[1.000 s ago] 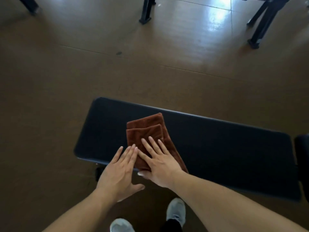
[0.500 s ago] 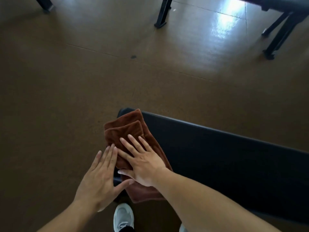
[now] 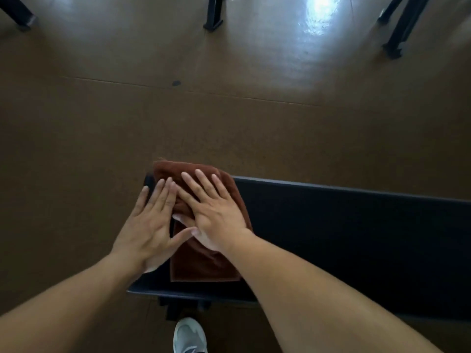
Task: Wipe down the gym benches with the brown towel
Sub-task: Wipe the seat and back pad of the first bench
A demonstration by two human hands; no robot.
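Both flat palms, left hand (image 3: 150, 225) and right hand (image 3: 214, 215), neither grip clenched, press brown towel (image 3: 204, 263) at bench (image 3: 356, 238) end; most padding likely remains

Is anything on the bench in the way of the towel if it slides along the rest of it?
Nothing visible is. Both hands, the left hand and the right hand, press flat on the brown towel at the bench's left end. The dark bench top stretching to the right shows nothing lying on it.
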